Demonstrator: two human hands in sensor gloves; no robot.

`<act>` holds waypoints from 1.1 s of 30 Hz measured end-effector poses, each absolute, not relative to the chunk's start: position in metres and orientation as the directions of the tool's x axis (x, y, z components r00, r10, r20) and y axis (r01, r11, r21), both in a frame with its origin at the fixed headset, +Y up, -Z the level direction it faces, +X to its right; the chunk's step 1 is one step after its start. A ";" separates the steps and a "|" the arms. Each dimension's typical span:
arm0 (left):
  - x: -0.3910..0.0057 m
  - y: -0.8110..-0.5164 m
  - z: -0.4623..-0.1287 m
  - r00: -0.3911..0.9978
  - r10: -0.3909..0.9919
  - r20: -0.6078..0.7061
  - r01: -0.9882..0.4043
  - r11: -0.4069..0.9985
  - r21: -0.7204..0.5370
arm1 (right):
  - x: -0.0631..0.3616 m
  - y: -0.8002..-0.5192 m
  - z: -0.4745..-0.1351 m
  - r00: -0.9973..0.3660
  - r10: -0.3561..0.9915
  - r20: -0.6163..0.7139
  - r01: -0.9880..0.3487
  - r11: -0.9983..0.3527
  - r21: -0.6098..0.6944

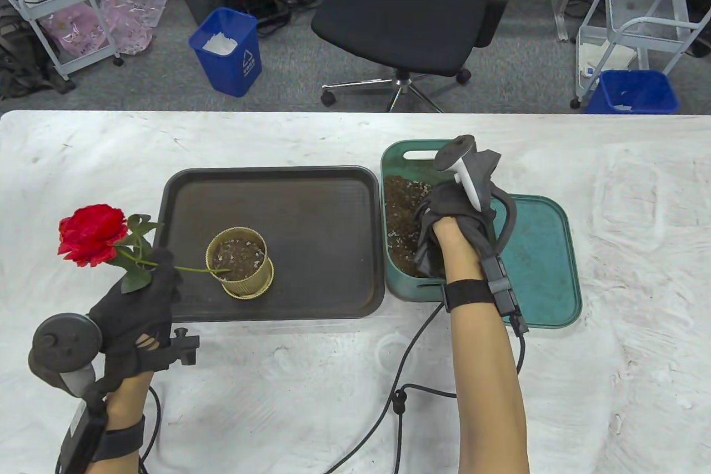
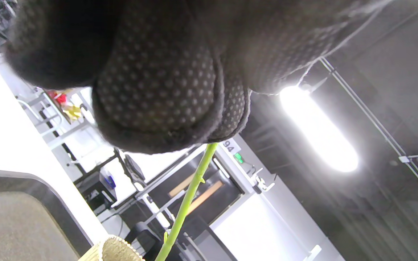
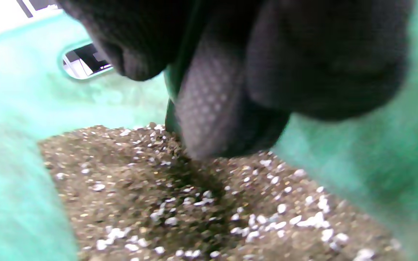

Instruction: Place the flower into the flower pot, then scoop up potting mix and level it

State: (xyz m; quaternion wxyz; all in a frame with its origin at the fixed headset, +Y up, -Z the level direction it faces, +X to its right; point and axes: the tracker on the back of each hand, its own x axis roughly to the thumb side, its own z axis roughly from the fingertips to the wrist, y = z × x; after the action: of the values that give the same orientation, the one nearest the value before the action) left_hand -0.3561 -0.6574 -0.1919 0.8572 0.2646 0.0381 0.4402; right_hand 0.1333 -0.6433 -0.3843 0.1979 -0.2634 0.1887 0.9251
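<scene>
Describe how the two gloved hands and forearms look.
Both hands, left hand and right hand, wear dark knit gloves with a dotted grip texture. A grey, controller-like tracker rides each hand's back. Black wrist straps carry small black boxes, and black cables trail over the white table. Forearms are bare, sleeveless.

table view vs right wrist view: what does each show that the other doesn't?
Only the table view: the left hand holding the red flower by its stem, whose end reaches into the flower pot on the dark tray, and the teal lid.
Only the right wrist view: a dark green tool held in the fingers.
Both: right hand, potting mix, teal bin.
</scene>
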 end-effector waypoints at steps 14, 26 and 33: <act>-0.356 -0.657 -0.192 0.604 0.779 0.166 -0.738 0.468 0.486 | 0.149 -0.652 -0.375 -0.577 0.535 -0.617 -0.797 -0.535 0.281; -0.354 -0.657 -0.193 0.593 0.784 0.182 -0.753 0.461 0.469 | 0.161 -0.651 -0.340 -0.298 0.696 -0.653 -0.949 -0.287 0.128; -0.356 -0.657 -0.194 0.586 0.790 0.181 -0.759 0.456 0.466 | 0.168 -0.636 -0.322 -0.213 0.755 -0.620 -0.970 -0.242 0.038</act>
State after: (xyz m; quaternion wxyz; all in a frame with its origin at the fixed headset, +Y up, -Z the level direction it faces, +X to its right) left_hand -0.3556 -0.6572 -0.1944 0.8526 0.2567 0.0306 0.4540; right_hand 0.1675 -0.6360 -0.3215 0.5764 -0.2480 0.2164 0.7480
